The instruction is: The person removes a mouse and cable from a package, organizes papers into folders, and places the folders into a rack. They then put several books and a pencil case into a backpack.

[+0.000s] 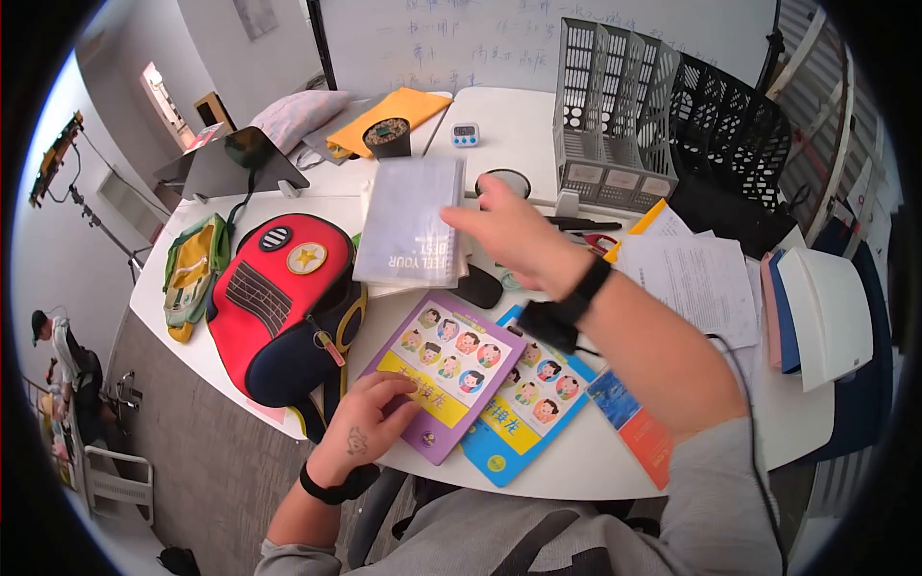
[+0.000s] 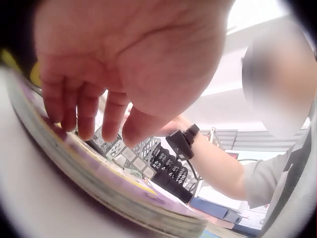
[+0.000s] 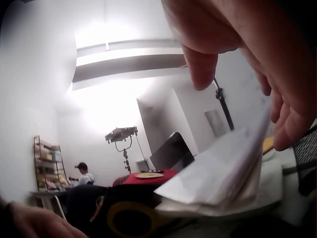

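My right hand (image 1: 523, 235) reaches over the desk to a notebook (image 1: 408, 226) with a translucent cover lettered "FEEL YOUR BEST". Its thumb overlaps the notebook's right edge in the head view. In the right wrist view the thumb and fingers are spread apart, beside the tilted notebook (image 3: 218, 171). More books or papers lie under it. My left hand (image 1: 370, 422) is at the left edge of a purple book (image 1: 447, 370), its fingers loosely extended over the cover. The left wrist view shows that palm (image 2: 133, 59) above the book's thick page edge (image 2: 109, 186). A similar blue book (image 1: 533, 413) lies partly under the purple one.
A red and navy school bag (image 1: 288, 298) stands at the left, beside a green pouch (image 1: 195, 269). Behind are a potted plant (image 1: 388, 137), a timer (image 1: 465, 134) and grey file racks (image 1: 615, 115). A black mouse (image 1: 477, 286) and printed sheets (image 1: 687, 283) lie to the right.
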The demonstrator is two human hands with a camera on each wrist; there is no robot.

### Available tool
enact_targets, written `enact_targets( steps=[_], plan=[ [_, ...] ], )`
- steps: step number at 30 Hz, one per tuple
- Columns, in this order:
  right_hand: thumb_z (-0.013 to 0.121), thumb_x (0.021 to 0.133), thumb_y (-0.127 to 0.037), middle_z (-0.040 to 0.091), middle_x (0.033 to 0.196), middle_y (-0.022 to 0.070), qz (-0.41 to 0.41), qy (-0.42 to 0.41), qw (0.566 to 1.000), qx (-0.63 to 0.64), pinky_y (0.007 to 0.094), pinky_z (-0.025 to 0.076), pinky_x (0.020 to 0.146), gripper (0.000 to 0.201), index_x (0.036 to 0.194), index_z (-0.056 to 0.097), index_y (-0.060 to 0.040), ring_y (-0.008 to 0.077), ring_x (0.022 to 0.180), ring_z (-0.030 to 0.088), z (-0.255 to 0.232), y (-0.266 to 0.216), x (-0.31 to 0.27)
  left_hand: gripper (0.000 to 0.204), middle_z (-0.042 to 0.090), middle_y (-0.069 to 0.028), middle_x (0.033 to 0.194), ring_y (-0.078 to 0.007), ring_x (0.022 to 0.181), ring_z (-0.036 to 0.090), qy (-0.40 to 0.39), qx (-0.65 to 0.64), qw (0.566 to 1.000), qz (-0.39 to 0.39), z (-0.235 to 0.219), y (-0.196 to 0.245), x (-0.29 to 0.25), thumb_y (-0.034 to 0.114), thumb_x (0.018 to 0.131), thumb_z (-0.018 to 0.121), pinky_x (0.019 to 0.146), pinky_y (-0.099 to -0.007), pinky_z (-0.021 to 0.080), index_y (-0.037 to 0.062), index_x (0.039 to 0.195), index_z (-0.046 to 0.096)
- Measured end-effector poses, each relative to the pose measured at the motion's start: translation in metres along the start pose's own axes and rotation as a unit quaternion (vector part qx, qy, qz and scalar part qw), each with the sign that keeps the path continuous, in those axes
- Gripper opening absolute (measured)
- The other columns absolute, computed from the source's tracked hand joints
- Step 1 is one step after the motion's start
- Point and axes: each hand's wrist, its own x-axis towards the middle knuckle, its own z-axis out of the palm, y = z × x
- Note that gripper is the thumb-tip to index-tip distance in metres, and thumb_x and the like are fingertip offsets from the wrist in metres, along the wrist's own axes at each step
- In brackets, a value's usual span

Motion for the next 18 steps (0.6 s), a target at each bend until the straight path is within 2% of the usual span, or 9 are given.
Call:
enact_targets(
  steps=[2,4,6,8,9,11,14,16,18],
  plan=[
    [0.072,0.091,-0.022,0.062,0.124,0.0201,-0.124,0.010,0.928,-0.351,0.0371,0.051,0.095,0.070,0.147,0.038,0.0032,0.0239,0.115,0.062,-0.030,-0.006,-0.038,0.027,0.064,-0.0188,0.119,-0.0352,0.108,0.063,0.046,0.074,0.995,0.048,0.002,-0.003,-0.004,0.014,0.085,0.073,0.090,-0.0400,0.052,-0.0008,0.107,0.070],
    [0.073,0.089,-0.023,0.065,0.120,0.0157,-0.172,-0.015,0.921,-0.350,0.0355,0.050,0.093,0.067,0.145,0.044,0.0001,0.0199,0.113,0.062,-0.076,-0.003,-0.087,0.034,0.059,-0.0207,0.130,-0.0379,0.116,0.059,0.015,0.093,0.993,0.070,0.003,-0.019,-0.007,0.016,0.082,0.077,0.095,-0.0418,0.051,-0.0002,0.112,0.069],
    [0.072,0.089,-0.023,0.065,0.123,0.0146,-0.060,0.022,0.928,-0.368,0.0354,0.050,0.094,0.060,0.142,0.050,-0.0025,0.0198,0.116,0.062,-0.120,-0.016,-0.146,0.043,0.053,-0.0245,0.137,-0.0410,0.122,0.055,0.072,0.088,0.993,0.017,0.007,-0.020,-0.009,0.018,0.080,0.079,0.100,-0.0427,0.049,0.0002,0.117,0.066],
    [0.073,0.088,-0.024,0.063,0.128,0.0184,0.052,0.140,0.913,-0.381,0.0381,0.048,0.099,0.059,0.138,0.054,0.0009,0.0272,0.120,0.061,-0.152,-0.018,-0.203,0.058,0.045,-0.0295,0.145,-0.0450,0.130,0.048,0.053,0.113,0.992,0.009,0.008,-0.018,-0.006,0.022,0.077,0.082,0.105,-0.0463,0.044,0.0000,0.126,0.060],
    [0.073,0.088,-0.024,0.063,0.128,0.0184,0.065,0.155,0.908,-0.384,0.0381,0.048,0.099,0.059,0.138,0.054,0.0009,0.0272,0.120,0.061,-0.166,-0.013,-0.230,0.063,0.044,-0.0301,0.145,-0.0461,0.131,0.047,0.043,0.158,0.986,0.014,0.010,-0.016,-0.003,0.023,0.075,0.083,0.107,-0.0485,0.042,-0.0001,0.128,0.059],
    [0.078,0.082,-0.027,0.058,0.134,0.0246,0.101,0.227,0.816,-0.522,0.0419,0.044,0.106,0.074,0.142,0.048,0.0051,0.0365,0.127,0.056,-0.183,0.012,-0.278,0.073,0.042,-0.0315,0.147,-0.0486,0.135,0.041,0.009,0.209,0.978,0.019,0.012,-0.015,0.001,0.027,0.071,0.084,0.112,-0.0534,0.034,-0.0001,0.132,0.055],
    [0.081,0.076,-0.030,0.053,0.138,0.0283,0.130,0.242,0.750,-0.602,0.0438,0.040,0.110,0.087,0.144,0.042,0.0092,0.0424,0.131,0.050,-0.188,0.047,-0.319,0.074,0.041,-0.0314,0.148,-0.0484,0.137,0.039,-0.011,0.214,0.977,0.004,0.011,-0.010,0.008,0.028,0.071,0.085,0.113,-0.0536,0.033,0.0005,0.133,0.055],
    [0.084,0.073,-0.032,0.047,0.144,0.0300,0.170,0.241,0.772,-0.564,0.0453,0.038,0.112,0.094,0.145,0.039,0.0098,0.0442,0.136,0.044,-0.183,0.053,-0.324,0.083,0.040,-0.0311,0.148,-0.0484,0.137,0.039,-0.014,0.244,0.970,0.009,0.012,-0.011,0.015,0.030,0.068,0.087,0.113,-0.0525,0.034,0.0011,0.138,0.052],
    [0.084,0.072,-0.032,0.046,0.145,0.0273,0.144,0.262,0.752,-0.588,0.0444,0.039,0.112,0.094,0.145,0.040,0.0080,0.0430,0.135,0.043,-0.180,0.058,-0.327,0.093,0.038,-0.0311,0.150,-0.0484,0.138,0.038,-0.011,0.229,0.971,-0.067,0.010,-0.006,0.018,0.031,0.064,0.090,0.112,-0.0506,0.037,0.0022,0.142,0.048]
  ],
)
